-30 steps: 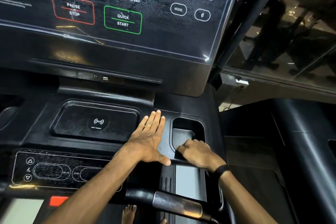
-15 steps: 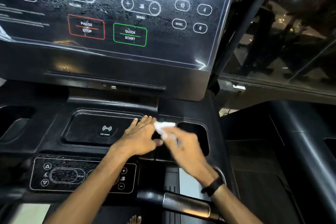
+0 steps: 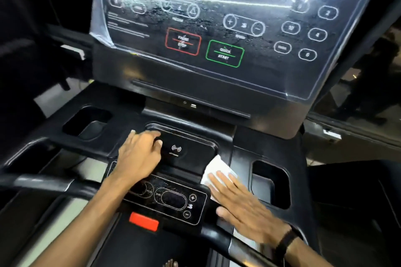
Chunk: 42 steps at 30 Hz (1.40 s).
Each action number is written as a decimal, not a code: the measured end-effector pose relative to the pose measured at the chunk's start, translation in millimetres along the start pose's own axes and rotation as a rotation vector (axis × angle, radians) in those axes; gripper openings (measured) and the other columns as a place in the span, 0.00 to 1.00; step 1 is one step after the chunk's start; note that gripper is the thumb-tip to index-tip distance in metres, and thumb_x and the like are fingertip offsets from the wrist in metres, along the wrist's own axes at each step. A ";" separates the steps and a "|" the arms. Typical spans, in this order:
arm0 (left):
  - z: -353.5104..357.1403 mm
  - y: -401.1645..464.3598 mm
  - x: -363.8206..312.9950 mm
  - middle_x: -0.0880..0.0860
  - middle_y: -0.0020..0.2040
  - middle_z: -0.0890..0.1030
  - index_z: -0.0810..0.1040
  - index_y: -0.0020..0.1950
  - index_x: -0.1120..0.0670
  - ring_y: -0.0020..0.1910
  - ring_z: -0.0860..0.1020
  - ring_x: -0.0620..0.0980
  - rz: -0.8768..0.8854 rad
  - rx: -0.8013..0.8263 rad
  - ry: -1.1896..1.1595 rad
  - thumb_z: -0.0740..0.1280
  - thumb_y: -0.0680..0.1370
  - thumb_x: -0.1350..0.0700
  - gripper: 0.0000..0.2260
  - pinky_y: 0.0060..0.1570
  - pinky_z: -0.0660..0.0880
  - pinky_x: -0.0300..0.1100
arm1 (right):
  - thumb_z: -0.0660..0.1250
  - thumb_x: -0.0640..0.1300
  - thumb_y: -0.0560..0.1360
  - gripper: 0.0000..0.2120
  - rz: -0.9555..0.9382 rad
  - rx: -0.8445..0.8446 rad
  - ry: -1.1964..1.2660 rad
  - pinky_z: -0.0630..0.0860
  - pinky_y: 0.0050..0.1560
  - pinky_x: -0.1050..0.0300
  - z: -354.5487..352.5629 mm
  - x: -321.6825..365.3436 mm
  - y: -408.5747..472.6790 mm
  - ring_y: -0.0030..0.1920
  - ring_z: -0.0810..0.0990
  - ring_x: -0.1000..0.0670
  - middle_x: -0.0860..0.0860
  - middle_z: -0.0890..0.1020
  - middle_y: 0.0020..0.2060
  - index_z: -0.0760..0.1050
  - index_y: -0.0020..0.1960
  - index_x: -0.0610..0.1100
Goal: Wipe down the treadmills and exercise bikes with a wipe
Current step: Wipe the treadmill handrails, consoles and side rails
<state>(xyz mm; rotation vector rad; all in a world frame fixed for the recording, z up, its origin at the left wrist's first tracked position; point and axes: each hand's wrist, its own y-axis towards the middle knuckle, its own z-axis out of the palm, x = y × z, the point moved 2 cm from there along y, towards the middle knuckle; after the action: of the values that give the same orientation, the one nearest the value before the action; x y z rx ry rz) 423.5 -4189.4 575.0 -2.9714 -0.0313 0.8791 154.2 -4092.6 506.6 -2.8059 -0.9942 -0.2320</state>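
One wipe (image 3: pixel 217 168) in play: white, flat on the treadmill console (image 3: pixel 240 151), on the strip between the charging pad (image 3: pixel 191 147) and the right cup holder (image 3: pixel 271 182). My right hand (image 3: pixel 240 204) lies on it, fingers (image 3: pixel 219 180) straight and pressing down, not curled round it; the far half of the wipe shows past the fingertips. My left hand (image 3: pixel 138 154) rests on the left edge of the charging pad, fingers loosely bent, holding nothing that I can see, probably just bracing.

Step, as I read it: wiping the console's lower deck, right side. The small control panel (image 3: pixel 160 197) in front and the big display (image 3: pixel 217 28) above look speckled, so likely not done yet.

Next move needs steady flat pressure and a sweep across the pad or panel. Keep the wipe from bunching at the pad's raised rim.
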 end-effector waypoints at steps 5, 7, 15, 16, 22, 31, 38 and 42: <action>-8.2 -13.7 17.0 0.53 0.66 0.79 0.78 0.67 0.54 0.72 0.68 0.58 -0.110 -0.147 -0.075 0.62 0.82 0.56 0.14 0.76 0.53 0.48 | 0.47 0.56 0.86 0.29 -0.084 0.030 -0.005 0.38 0.79 0.50 -10.3 -12.3 23.1 0.80 0.38 0.47 0.47 0.40 0.81 0.43 0.82 0.49; -14.9 -20.5 23.4 0.54 0.64 0.81 0.79 0.65 0.55 0.68 0.73 0.57 -0.114 -0.201 -0.070 0.62 0.82 0.56 0.13 0.76 0.54 0.47 | 0.47 0.56 0.85 0.28 -0.121 0.046 0.013 0.37 0.79 0.51 -14.0 -15.3 36.0 0.80 0.37 0.46 0.46 0.40 0.81 0.46 0.82 0.49; -45.6 -5.0 84.4 0.57 0.48 0.84 0.80 0.63 0.51 0.58 0.78 0.62 -0.265 -0.314 -0.142 0.62 0.82 0.51 0.13 0.61 0.73 0.57 | 0.34 0.46 0.69 0.38 -0.293 0.249 -0.063 0.32 0.78 0.50 -33.3 -3.7 106.8 0.77 0.27 0.53 0.56 0.36 0.79 0.36 0.81 0.53; -47.3 -0.3 93.3 0.57 0.47 0.84 0.80 0.63 0.51 0.56 0.79 0.61 -0.269 -0.322 -0.159 0.62 0.82 0.51 0.13 0.58 0.74 0.56 | 0.27 0.49 0.74 0.34 -0.317 0.259 -0.064 0.31 0.78 0.51 -33.4 -2.2 120.8 0.77 0.27 0.53 0.57 0.35 0.79 0.36 0.81 0.54; -55.6 30.4 132.8 0.52 0.50 0.85 0.82 0.58 0.50 0.49 0.81 0.55 -0.227 -0.364 -0.191 0.64 0.81 0.55 0.10 0.52 0.76 0.50 | 0.37 0.58 0.84 0.26 -0.383 0.290 -0.069 0.33 0.78 0.47 -16.2 26.8 225.7 0.77 0.28 0.53 0.57 0.38 0.80 0.38 0.81 0.59; -38.7 84.9 134.5 0.48 0.50 0.82 0.82 0.53 0.55 0.51 0.80 0.50 0.053 -0.330 -0.209 0.62 0.76 0.54 0.12 0.57 0.75 0.51 | 0.46 0.59 0.85 0.30 -0.330 0.164 -0.090 0.34 0.78 0.49 -15.5 41.9 252.8 0.79 0.33 0.50 0.53 0.40 0.81 0.43 0.82 0.50; 6.2 110.3 124.8 0.52 0.49 0.78 0.80 0.51 0.55 0.49 0.75 0.55 0.199 -0.302 0.141 0.57 0.80 0.52 0.13 0.52 0.68 0.52 | 0.50 0.59 0.84 0.32 -0.195 0.219 -0.328 0.49 0.76 0.44 -29.6 -34.5 120.5 0.81 0.51 0.43 0.48 0.50 0.82 0.49 0.82 0.44; 7.6 117.9 122.4 0.55 0.48 0.75 0.78 0.49 0.56 0.46 0.73 0.57 0.182 -0.298 0.309 0.56 0.80 0.54 0.11 0.50 0.67 0.55 | 0.43 0.62 0.85 0.32 -0.186 0.203 -0.217 0.43 0.77 0.46 -24.9 -9.9 176.7 0.81 0.38 0.46 0.48 0.43 0.82 0.43 0.82 0.46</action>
<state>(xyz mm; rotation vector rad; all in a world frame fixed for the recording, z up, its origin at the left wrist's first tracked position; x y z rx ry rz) 522.9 -4303.0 496.6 -3.4002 0.1311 0.4504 256.3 -4239.1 512.3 -2.5949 -1.2495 0.1488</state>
